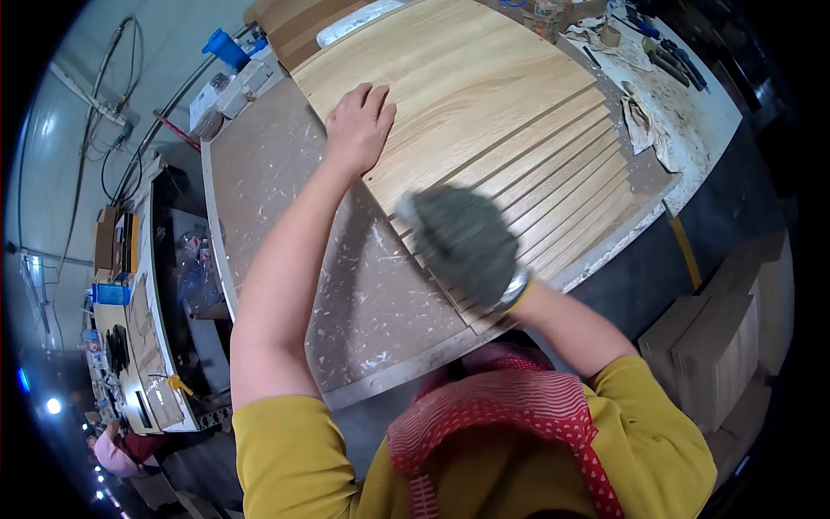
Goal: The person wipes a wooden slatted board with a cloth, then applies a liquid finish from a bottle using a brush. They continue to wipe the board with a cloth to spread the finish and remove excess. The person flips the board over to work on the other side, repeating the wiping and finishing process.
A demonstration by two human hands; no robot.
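Observation:
A stack of pale wood-grain panels (450, 78) lies fanned out on the worktable, each lower panel showing as a strip toward my right and near side. My bare left hand (359, 128) rests on the top panel near its left edge, fingers laid out over the surface. My right hand (462, 242), in a dark grey-green work glove, is over the near left corner of the fanned panels and smeared by motion. A small pale patch shows at its fingertip end; whether it is a held thing or the glove cannot be made out.
The grey, scuffed worktable (268, 182) has a pale rim. Pliers-like tools (674, 65) and crumpled rags (644, 130) lie at the far right. A blue cup (226, 50) stands at the far left. Stacked boards (718, 346) stand at right; another person (121, 451) is at lower left.

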